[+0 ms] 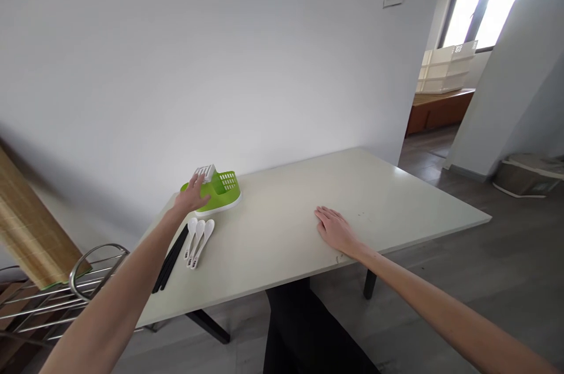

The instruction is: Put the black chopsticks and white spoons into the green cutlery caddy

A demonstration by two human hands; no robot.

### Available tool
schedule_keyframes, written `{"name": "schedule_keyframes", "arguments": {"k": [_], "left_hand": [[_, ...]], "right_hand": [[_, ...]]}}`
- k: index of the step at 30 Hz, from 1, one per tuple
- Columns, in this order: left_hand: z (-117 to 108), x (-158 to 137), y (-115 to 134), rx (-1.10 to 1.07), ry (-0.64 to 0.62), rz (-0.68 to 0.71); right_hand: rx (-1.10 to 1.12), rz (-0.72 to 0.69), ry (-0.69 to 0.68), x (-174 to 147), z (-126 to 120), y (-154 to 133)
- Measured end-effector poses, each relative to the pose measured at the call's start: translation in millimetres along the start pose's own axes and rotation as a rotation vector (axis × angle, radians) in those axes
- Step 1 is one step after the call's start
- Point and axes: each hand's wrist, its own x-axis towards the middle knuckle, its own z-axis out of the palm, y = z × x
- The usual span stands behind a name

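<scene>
My left hand (192,194) is stretched out at the front of a green and white utensil holder (220,201), its fingers apart. Whether it touches the holder I cannot tell. The holder stands at the far left of the table, by the wall, with slotted compartments. Just nearer to me lie several white spoons (199,239) side by side, bowls pointing away. Left of them is a bundle of black chopsticks (171,262), partly covered by my left forearm. My right hand (337,230) rests flat on the tabletop near its front edge, holding nothing.
The pale table (282,227) stands against a white wall. Left of it are a metal rack (44,309) and a rolled bamboo mat (35,221). Further off to the right I see a white shelf unit (445,71) below a window and a grey bin (526,175) on the floor.
</scene>
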Motion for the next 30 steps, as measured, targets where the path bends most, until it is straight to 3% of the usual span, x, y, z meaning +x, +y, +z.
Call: {"name": "schedule_keyframes", "arguments": {"k": [4,14,21,24,26,30], "left_hand": [[-5,15,36,0.012,-0.008,0.032],[-18,44,154,-0.021,-0.014,0.195],[-17,50,211,-0.156,0.002,0.306],[-11,27,216,-0.266,0.164,0.353],[-8,6,206,-0.324,0.294,0.381],[-2,-32,145,-0.3,0.338,0.46]], "right_hand": [[0.023,0.007,-0.008,0,-4,-1],[0.046,0.014,0.0,4,-14,-10],[0.017,0.006,0.004,4,-12,-7],[0.017,0.01,0.0,2,-12,-6],[0.023,0.013,-0.003,1,-13,-5],[0.044,0.008,-0.005,-1,-11,-2]]}}
